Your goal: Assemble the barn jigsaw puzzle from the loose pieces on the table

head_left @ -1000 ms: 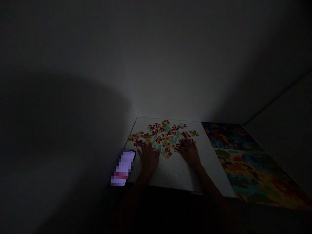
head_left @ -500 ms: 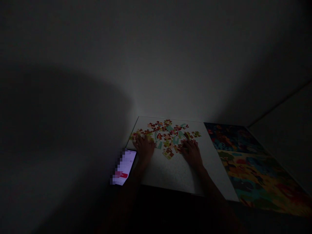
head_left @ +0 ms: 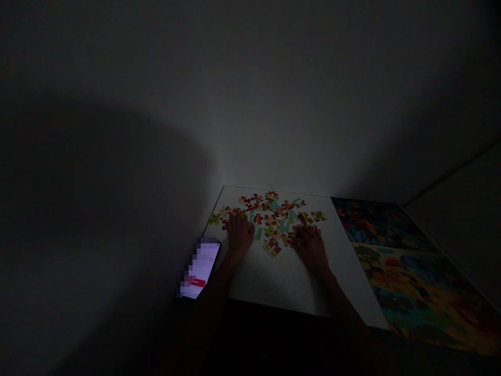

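Observation:
The scene is very dark. Several colourful puzzle pieces [head_left: 274, 214] lie scattered on the far half of a white board [head_left: 282, 282]. My left hand [head_left: 239, 235] rests palm down on the pieces at the left side of the heap, fingers stretched forward. Palm down at the heap's near right edge lies my right hand [head_left: 311, 248], its fingers flat on the pieces. Neither hand visibly holds a piece. One separate yellow and red piece [head_left: 271, 247] sits between the two hands.
A lit phone [head_left: 199, 269] lies at the board's left edge beside my left wrist. A large colourful picture sheet [head_left: 407, 271] lies to the right of the board. A plain wall rises just behind the board; everything else is in darkness.
My left hand moved from the near left of the heap up and then right onto the pieces. My right hand stayed at the heap's right edge. The view shifted slightly.

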Tool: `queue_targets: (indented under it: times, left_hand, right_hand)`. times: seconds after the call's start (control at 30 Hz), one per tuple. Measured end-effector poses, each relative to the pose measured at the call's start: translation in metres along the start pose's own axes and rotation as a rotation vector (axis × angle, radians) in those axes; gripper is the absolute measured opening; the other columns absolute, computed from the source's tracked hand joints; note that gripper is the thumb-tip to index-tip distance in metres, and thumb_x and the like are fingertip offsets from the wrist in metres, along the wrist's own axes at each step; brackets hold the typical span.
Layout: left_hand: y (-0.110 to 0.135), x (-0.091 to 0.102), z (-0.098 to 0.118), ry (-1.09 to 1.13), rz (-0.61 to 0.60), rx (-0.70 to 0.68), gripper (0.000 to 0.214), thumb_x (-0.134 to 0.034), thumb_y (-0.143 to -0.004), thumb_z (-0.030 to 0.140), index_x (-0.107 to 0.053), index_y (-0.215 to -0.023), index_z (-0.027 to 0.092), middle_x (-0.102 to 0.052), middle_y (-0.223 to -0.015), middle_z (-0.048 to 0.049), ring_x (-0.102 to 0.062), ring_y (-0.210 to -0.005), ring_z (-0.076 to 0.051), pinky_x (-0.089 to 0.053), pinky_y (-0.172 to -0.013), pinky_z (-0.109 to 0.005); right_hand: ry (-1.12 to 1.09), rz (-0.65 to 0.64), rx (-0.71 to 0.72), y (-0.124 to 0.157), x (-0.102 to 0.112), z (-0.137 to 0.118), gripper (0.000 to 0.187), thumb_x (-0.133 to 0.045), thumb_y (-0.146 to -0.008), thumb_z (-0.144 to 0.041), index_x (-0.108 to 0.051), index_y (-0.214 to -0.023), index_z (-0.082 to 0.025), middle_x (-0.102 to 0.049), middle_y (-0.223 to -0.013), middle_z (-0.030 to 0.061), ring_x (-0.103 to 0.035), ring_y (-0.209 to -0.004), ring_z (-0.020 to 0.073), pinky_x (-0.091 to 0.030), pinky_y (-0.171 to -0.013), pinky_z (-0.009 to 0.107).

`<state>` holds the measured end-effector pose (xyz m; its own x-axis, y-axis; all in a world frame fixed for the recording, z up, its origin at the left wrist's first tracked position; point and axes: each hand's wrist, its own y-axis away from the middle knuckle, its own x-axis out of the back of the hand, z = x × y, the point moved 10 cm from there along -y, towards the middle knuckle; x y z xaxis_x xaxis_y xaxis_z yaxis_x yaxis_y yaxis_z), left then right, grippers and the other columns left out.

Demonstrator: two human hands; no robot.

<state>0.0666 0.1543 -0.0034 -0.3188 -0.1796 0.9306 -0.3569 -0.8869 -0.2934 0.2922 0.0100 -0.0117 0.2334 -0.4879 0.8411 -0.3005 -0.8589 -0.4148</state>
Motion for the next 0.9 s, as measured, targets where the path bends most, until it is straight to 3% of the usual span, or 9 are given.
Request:
queue_targets:
  times: [0.2, 0.3, 0.47, 0.73, 0.9]
  left_hand:
    - [0.014, -0.010, 0.036, 0.095, -0.015, -0.233, 0.042, -0.049, -0.092, 0.031, -0.056, -0.131, 0.017, -0.050, -0.146, -0.0132, -0.035, -0.142, -0.032, -0.030, -0.116, -0.052]
    - [0.024, -0.012, 0.051, 0.141, -0.032, -0.286, 0.038, -0.048, -0.093, 0.032, -0.058, -0.127, 0.016, -0.049, -0.146, -0.0131, -0.034, -0.142, -0.032, -0.030, -0.117, -0.053]
    - [0.043, -0.005, 0.064, 0.189, -0.026, -0.315, 0.038, -0.046, -0.096, 0.035, -0.060, -0.124, 0.014, -0.052, -0.143, -0.0162, -0.037, -0.141, -0.032, -0.033, -0.116, -0.052]
    - [0.080, 0.002, 0.085, 0.255, -0.082, -0.468, 0.035, -0.048, -0.094, 0.030, -0.060, -0.125, 0.017, -0.051, -0.145, -0.0139, -0.039, -0.140, -0.032, -0.035, -0.114, -0.055]
    - [0.099, 0.013, 0.081, 0.252, -0.078, -0.490, 0.032, -0.047, -0.095, 0.029, -0.061, -0.122, 0.022, -0.054, -0.143, -0.0103, -0.041, -0.138, -0.028, -0.033, -0.114, -0.054]
  right_hand:
    - [0.007, 0.003, -0.009, -0.001, 0.000, 0.000, 0.047, -0.044, -0.095, -0.051, -0.061, -0.127, -0.021, -0.060, -0.134, 0.0125, -0.048, -0.130, 0.0287, -0.025, -0.112, 0.051]
    - [0.021, 0.006, -0.017, -0.001, 0.001, -0.001, 0.048, -0.042, -0.096, -0.051, -0.061, -0.127, -0.019, -0.060, -0.134, 0.0136, -0.047, -0.131, 0.0288, -0.026, -0.111, 0.050]
    - [0.032, 0.012, -0.002, -0.001, 0.001, -0.002, 0.051, -0.042, -0.096, -0.052, -0.061, -0.127, -0.017, -0.061, -0.132, 0.0154, -0.048, -0.130, 0.0290, -0.026, -0.112, 0.051]
    - [0.011, 0.014, 0.006, -0.002, 0.004, -0.005, 0.048, -0.044, -0.095, -0.048, -0.059, -0.128, -0.018, -0.060, -0.133, 0.0147, -0.047, -0.130, 0.0282, -0.026, -0.112, 0.051]
    - [0.015, -0.013, -0.019, -0.003, 0.002, -0.001, 0.045, -0.047, -0.094, -0.048, -0.061, -0.128, -0.021, -0.060, -0.134, 0.0128, -0.047, -0.130, 0.0284, -0.026, -0.112, 0.051]
